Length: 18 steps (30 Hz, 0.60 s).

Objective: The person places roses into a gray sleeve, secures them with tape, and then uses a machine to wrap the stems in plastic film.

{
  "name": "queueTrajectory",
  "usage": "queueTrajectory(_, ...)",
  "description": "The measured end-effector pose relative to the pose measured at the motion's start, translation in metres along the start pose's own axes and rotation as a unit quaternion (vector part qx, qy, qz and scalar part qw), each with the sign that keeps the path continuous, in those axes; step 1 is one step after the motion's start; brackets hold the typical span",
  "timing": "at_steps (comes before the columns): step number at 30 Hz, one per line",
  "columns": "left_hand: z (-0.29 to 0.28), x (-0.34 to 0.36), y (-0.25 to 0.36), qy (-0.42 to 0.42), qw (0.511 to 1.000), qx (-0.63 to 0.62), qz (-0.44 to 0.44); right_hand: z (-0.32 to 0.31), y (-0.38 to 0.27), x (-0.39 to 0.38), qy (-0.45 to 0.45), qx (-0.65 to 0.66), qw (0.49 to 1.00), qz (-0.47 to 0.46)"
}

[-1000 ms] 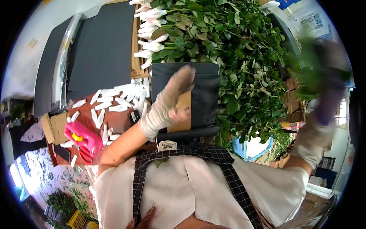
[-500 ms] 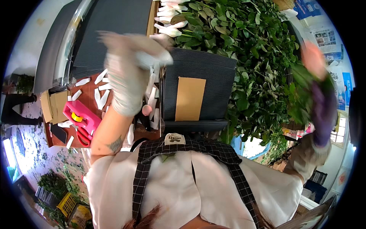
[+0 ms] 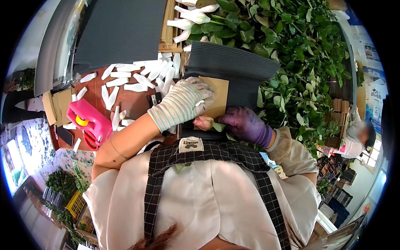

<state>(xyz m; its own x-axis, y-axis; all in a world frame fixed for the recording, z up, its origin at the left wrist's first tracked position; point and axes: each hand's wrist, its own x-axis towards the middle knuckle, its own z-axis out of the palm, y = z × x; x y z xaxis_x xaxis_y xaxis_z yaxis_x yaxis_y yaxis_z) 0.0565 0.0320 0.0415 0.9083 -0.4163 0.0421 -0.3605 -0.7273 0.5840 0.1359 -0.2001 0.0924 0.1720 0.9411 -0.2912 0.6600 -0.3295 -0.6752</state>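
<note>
My left hand (image 3: pixel 183 102), in a pale striped knit glove, is closed over the left part of a brown cardboard piece (image 3: pixel 217 96). A bit of a white mesh sleeve (image 3: pixel 200 103) shows at its fingers; the rest is hidden. Just below lies a pink rose (image 3: pixel 203 123), its bloom pointing left. My right hand (image 3: pixel 248 126), in a purple glove, is closed around the stem side of this rose, beside a green leaf. The cardboard piece lies on a black corrugated sheet (image 3: pixel 246 77) that curves up at the far side.
Loose white mesh sleeves (image 3: pixel 137 87) are scattered on the red-brown table at left, near a pink tape dispenser (image 3: pixel 89 118) and red-handled scissors (image 3: pixel 91 141). Leafy rose stems (image 3: pixel 291 54) are heaped at far right. Black sheets (image 3: pixel 121 33) stand far left. Another person (image 3: pixel 358 135) is at right.
My left hand has come down rightward from above the table onto the cardboard piece. My right hand has swung in from the far right, bringing the rose over the black sheet.
</note>
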Motion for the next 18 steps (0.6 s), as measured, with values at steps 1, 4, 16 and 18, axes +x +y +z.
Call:
queueTrajectory(1,-0.001,-0.002,0.001,0.019,1.0,-0.012,-0.009,0.002,0.003,0.002,-0.004,0.011,1.0,-0.017)
queueTrajectory(4,-0.027,-0.021,0.007,0.004,0.985,-0.151,-0.085,0.01,0.004,0.005,-0.031,-0.093,0.995,-0.031)
queueTrajectory(16,0.009,-0.05,0.032,0.265,0.712,-0.56,-0.33,0.003,-0.011,-0.002,0.137,-0.232,0.957,-0.103)
queueTrajectory(18,0.007,-0.048,0.03,0.209,0.779,-0.487,-0.334,0.001,-0.011,-0.007,0.136,-0.199,0.964,-0.109)
